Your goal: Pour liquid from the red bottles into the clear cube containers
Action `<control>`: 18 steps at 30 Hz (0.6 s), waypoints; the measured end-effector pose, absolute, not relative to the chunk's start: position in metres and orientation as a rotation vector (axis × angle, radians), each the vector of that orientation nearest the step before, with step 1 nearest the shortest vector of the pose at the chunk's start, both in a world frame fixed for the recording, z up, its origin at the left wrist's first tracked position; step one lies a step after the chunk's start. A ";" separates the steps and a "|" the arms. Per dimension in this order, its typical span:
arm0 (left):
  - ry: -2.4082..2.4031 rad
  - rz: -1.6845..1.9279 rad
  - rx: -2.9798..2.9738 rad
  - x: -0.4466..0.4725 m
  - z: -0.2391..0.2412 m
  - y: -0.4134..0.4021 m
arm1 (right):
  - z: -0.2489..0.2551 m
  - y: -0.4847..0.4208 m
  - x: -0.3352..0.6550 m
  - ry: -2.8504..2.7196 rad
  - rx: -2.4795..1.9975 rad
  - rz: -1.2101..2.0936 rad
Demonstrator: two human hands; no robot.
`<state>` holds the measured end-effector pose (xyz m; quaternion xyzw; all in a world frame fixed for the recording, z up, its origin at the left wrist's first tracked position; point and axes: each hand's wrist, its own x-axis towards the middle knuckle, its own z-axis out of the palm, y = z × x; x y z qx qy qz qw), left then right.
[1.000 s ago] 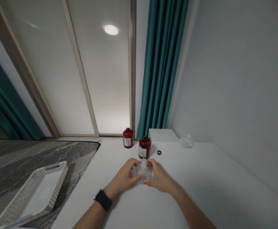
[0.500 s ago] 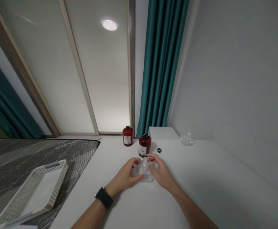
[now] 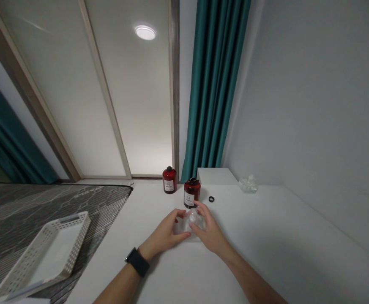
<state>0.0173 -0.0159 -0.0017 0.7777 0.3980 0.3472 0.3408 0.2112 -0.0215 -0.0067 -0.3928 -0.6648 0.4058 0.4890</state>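
Note:
A crumpled clear plastic bag [image 3: 193,218] lies on the white table between my two hands, just in front of the nearer red bottle. My left hand [image 3: 165,231] curves round the bag's left side, thumb along its near edge. From the right, my right hand [image 3: 210,230] has its thumb and fingers on the bag's top and side. What is inside the bag, if anything, I cannot make out. The nearer dark red bottle [image 3: 192,193] has a white label and a dark top. A small black ring [image 3: 211,199] lies to its right.
Behind and left stands a second red bottle [image 3: 169,180] with a black cap. A white box [image 3: 217,176] and another crumpled clear plastic piece [image 3: 248,184] are at the table's back. A white perforated basket [image 3: 73,249] sits on the grey surface at left.
My right hand has shifted slightly left, its thumb now further over the plastic bag. The bag's top has changed shape a little. My left hand has barely moved.

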 end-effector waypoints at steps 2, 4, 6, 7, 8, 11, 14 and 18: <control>1.037 0.899 2.021 0.018 -0.001 -0.016 | -0.009 -0.021 0.208 -1.595 -1.032 0.897; 1.045 0.896 2.022 0.018 0.000 -0.016 | -0.011 -0.020 0.206 -1.581 -1.067 0.827; 1.054 0.893 2.024 0.018 -0.001 -0.016 | -0.012 -0.019 0.206 -1.590 -1.047 0.799; 1.056 0.890 2.023 0.018 -0.001 -0.016 | -0.012 -0.018 0.206 -1.599 -1.025 0.797; 1.054 0.887 2.021 0.018 -0.001 -0.016 | -0.011 -0.018 0.207 -1.606 -1.004 0.800; 1.043 0.884 2.015 0.017 -0.002 -0.016 | -0.010 -0.018 0.209 -1.621 -0.939 0.860; 1.046 0.877 2.021 0.018 -0.001 -0.017 | -0.009 -0.019 0.208 -1.634 -0.888 0.947; 1.057 0.868 2.025 0.019 0.000 -0.017 | -0.010 -0.019 0.203 -1.574 -0.974 0.870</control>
